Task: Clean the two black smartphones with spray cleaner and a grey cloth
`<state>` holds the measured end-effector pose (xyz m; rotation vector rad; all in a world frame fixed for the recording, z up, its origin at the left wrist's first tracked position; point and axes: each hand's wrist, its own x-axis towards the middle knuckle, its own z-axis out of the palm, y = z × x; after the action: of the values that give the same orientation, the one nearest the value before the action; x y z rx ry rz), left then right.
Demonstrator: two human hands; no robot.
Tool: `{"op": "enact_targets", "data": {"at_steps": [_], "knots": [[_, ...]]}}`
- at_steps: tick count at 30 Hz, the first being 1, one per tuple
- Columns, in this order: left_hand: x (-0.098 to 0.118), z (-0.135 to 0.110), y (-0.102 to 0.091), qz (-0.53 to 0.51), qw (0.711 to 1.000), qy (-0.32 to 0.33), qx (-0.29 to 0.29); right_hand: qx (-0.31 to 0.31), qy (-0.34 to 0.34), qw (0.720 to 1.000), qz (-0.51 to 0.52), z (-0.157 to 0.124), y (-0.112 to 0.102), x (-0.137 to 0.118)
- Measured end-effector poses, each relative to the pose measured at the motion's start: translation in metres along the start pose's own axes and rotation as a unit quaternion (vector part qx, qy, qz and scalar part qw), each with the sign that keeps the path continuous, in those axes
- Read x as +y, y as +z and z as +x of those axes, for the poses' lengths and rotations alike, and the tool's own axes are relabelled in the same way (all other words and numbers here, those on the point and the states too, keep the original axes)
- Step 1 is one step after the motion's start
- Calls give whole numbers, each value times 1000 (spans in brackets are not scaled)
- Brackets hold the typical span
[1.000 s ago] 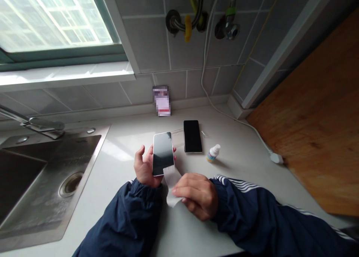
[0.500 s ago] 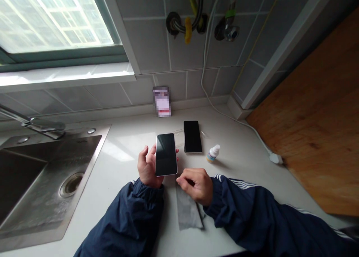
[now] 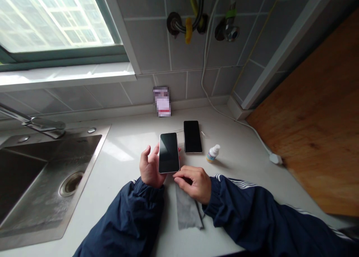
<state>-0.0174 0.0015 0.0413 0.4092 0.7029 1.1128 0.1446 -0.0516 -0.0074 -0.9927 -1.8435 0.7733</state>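
Note:
A smartphone (image 3: 169, 153) with a dark screen lies face up in my left hand (image 3: 151, 170), whose fingers support it from beneath and whose thumb stands off to the left. My right hand (image 3: 195, 182) is closed, thumb and forefinger pinched together at the phone's lower right corner. Whether anything sits in that pinch is hidden. Below my right hand a folded grey cloth (image 3: 187, 212) lies on the counter. Beyond the held phone rests a second black smartphone (image 3: 192, 136). A small white spray bottle (image 3: 213, 153) stands to its right.
On the left is a steel sink (image 3: 63, 227) with a faucet (image 3: 45, 125). A blurred card or packet (image 3: 162, 102) leans on the tiled wall. A white cable with a plug (image 3: 275, 158) runs along the right, near a wooden panel (image 3: 314, 118). Clear slivers lie beside the second phone.
The held phone and my left hand have shifted slightly right. My right fingertips have moved a little left and up, closer to the phone's bottom corner.

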Motion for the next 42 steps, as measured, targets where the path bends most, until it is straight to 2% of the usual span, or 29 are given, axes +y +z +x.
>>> {"op": "enact_targets", "data": {"at_steps": [6,10,15,18,20,23,29,33,42], "knots": [[-6,3,-3,-12,1000,-2,4,6,15,1000,5,0,-1,1],[-11,3,-7,-31,999,-13,-16,20,30,999,-1,3,-2,3],[-21,7,-10,-3,1000,-15,-18,33,42,999,-3,5,-1,6],[-28,12,-12,9,1000,-8,20,31,40,999,2,6,0,8],[-31,14,-13,0,998,-32,54,28,42,999,3,6,0,8],[-29,15,-15,-14,996,-52,75,23,46,999,1,7,0,7],[-21,16,-21,-26,999,-4,30,15,50,999,-4,7,-1,8],[-19,19,-23,-41,998,-13,44,7,55,998,-7,6,-1,8],[-12,25,-14,2,998,-30,53,-1,66,998,-21,4,-1,4]]}}
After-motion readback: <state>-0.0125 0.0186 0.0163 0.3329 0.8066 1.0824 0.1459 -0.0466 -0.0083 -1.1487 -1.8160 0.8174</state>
